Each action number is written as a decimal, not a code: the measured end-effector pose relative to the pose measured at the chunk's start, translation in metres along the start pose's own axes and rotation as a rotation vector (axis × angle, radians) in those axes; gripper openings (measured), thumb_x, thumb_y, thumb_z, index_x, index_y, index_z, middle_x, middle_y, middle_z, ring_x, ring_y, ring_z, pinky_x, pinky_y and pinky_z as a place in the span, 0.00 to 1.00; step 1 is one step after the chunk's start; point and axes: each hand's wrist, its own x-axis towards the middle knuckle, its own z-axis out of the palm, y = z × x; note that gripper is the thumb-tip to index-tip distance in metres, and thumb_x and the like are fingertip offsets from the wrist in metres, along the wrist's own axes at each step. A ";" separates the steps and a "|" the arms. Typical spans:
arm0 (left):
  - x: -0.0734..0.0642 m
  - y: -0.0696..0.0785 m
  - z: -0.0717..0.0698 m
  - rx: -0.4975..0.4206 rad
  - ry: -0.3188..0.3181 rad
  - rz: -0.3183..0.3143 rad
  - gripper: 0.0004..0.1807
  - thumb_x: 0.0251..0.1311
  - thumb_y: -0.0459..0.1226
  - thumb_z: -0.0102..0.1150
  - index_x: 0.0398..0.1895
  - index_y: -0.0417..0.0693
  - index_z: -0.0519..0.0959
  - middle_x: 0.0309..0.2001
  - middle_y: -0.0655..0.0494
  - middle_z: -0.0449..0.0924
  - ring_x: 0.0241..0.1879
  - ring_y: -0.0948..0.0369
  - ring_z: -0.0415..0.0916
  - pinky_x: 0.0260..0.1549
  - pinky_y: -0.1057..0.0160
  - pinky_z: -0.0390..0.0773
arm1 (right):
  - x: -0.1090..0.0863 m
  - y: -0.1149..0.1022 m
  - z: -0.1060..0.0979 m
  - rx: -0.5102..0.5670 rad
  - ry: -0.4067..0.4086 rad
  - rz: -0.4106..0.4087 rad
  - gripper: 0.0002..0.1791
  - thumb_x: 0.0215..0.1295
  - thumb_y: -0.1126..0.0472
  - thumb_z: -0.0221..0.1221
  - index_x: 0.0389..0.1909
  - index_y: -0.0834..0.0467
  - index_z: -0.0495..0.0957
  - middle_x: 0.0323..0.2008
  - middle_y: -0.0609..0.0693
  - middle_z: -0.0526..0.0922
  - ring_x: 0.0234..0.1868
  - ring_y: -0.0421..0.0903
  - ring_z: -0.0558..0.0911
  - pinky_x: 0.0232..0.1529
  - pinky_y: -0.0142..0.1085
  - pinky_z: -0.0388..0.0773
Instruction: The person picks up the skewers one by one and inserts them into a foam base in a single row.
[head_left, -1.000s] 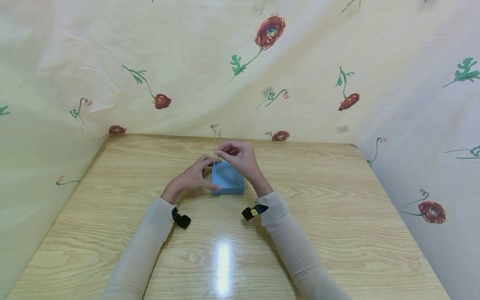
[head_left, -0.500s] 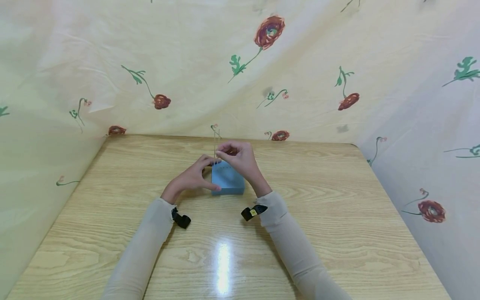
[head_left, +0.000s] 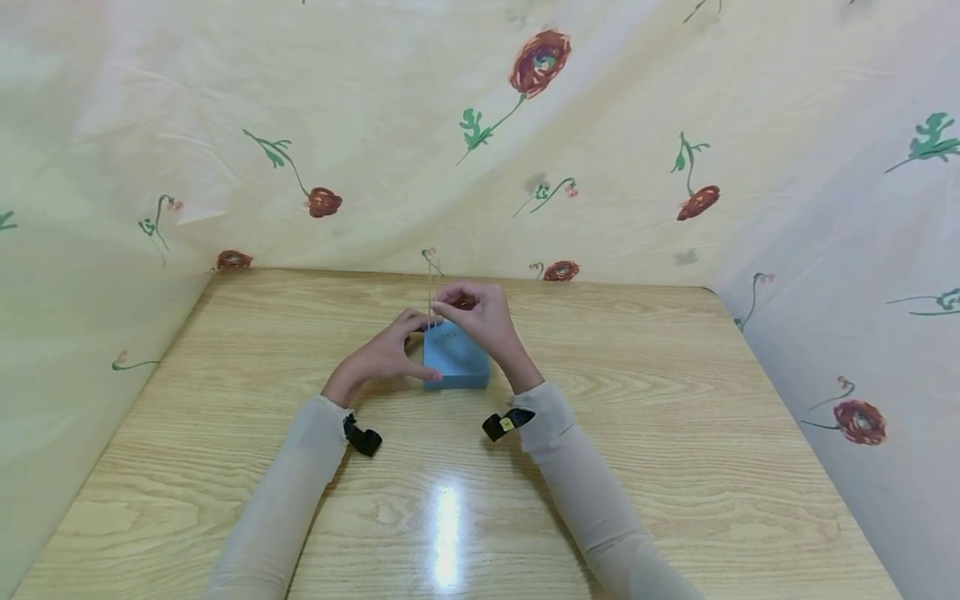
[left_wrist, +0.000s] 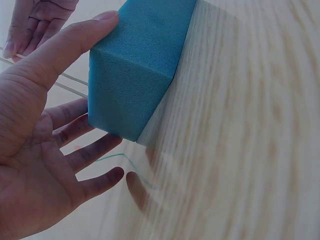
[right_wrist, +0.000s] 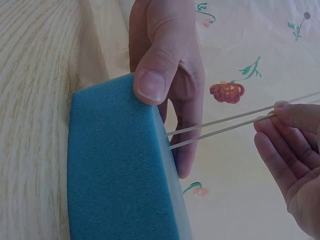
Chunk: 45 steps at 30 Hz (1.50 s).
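Observation:
A blue foam block [head_left: 456,360] stands on the wooden table, with a row of small dark holes along its top near the back. My left hand [head_left: 386,350] holds the block from the left, its thumb on the near face and its fingers toward the back. Two thin pale sticks rise from the back left of the top. In the right wrist view, my right hand [right_wrist: 295,145] pinches one wooden stick [right_wrist: 220,134] between thumb and forefinger, partway up its length. The other stick [right_wrist: 220,121] runs close beside it and passes by the fingertips.
The wooden table [head_left: 637,417] reaches back to a cream cloth [head_left: 375,125] with red flowers, which also hangs along both sides. Black wrist cameras sit on the left cuff [head_left: 326,417] and right cuff [head_left: 551,417].
The top of the pinched stick has shifted slightly left, closer to the other stick, since a second ago. Both hands and the foam block stay almost still.

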 end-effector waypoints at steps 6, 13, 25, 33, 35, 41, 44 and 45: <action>0.000 0.000 0.000 -0.016 -0.008 -0.004 0.51 0.51 0.44 0.80 0.78 0.51 0.62 0.71 0.49 0.57 0.74 0.48 0.54 0.74 0.40 0.57 | 0.000 -0.002 0.000 0.005 0.004 0.013 0.04 0.63 0.67 0.69 0.34 0.65 0.88 0.30 0.60 0.88 0.26 0.42 0.84 0.31 0.31 0.81; 0.000 0.001 -0.001 -0.021 -0.010 -0.008 0.51 0.51 0.44 0.80 0.78 0.52 0.62 0.71 0.49 0.56 0.75 0.48 0.53 0.74 0.40 0.56 | 0.000 -0.001 0.000 -0.012 0.015 0.019 0.04 0.63 0.67 0.69 0.34 0.65 0.88 0.30 0.61 0.88 0.26 0.40 0.83 0.31 0.31 0.81; 0.000 -0.001 -0.003 -0.015 -0.010 0.001 0.51 0.52 0.43 0.79 0.78 0.50 0.62 0.71 0.47 0.56 0.74 0.47 0.54 0.73 0.38 0.56 | 0.002 -0.004 -0.001 0.027 -0.044 0.057 0.06 0.64 0.67 0.69 0.38 0.68 0.87 0.36 0.65 0.88 0.34 0.49 0.88 0.38 0.32 0.85; 0.000 -0.001 -0.002 -0.023 -0.004 0.011 0.50 0.53 0.41 0.79 0.78 0.50 0.62 0.69 0.46 0.58 0.73 0.46 0.55 0.73 0.37 0.56 | 0.002 -0.004 -0.001 0.003 -0.037 0.072 0.06 0.64 0.66 0.69 0.37 0.66 0.87 0.36 0.62 0.89 0.34 0.47 0.88 0.38 0.32 0.85; 0.000 -0.002 -0.002 -0.024 -0.003 0.013 0.50 0.53 0.41 0.79 0.78 0.51 0.62 0.69 0.46 0.58 0.73 0.46 0.55 0.73 0.37 0.56 | 0.002 -0.002 -0.001 -0.006 -0.017 0.067 0.05 0.64 0.66 0.69 0.36 0.65 0.87 0.36 0.61 0.89 0.33 0.44 0.87 0.37 0.31 0.84; 0.001 -0.002 -0.002 -0.014 -0.002 0.017 0.50 0.52 0.42 0.79 0.78 0.52 0.62 0.69 0.47 0.58 0.73 0.46 0.55 0.73 0.38 0.57 | 0.003 0.001 0.000 0.007 0.023 0.035 0.04 0.64 0.67 0.68 0.35 0.66 0.88 0.34 0.61 0.89 0.32 0.54 0.87 0.33 0.29 0.81; 0.002 -0.003 -0.002 -0.006 -0.004 0.005 0.51 0.51 0.43 0.80 0.78 0.52 0.62 0.69 0.48 0.58 0.73 0.48 0.56 0.73 0.40 0.58 | 0.003 0.001 -0.001 0.026 0.022 0.042 0.06 0.65 0.66 0.68 0.35 0.67 0.88 0.34 0.62 0.89 0.34 0.62 0.86 0.33 0.29 0.82; 0.002 -0.003 -0.002 -0.006 -0.004 0.002 0.51 0.51 0.43 0.80 0.78 0.52 0.62 0.70 0.49 0.58 0.73 0.48 0.56 0.73 0.40 0.58 | 0.003 0.001 -0.001 0.031 0.022 0.050 0.06 0.65 0.66 0.68 0.35 0.67 0.88 0.35 0.63 0.89 0.35 0.63 0.86 0.34 0.29 0.82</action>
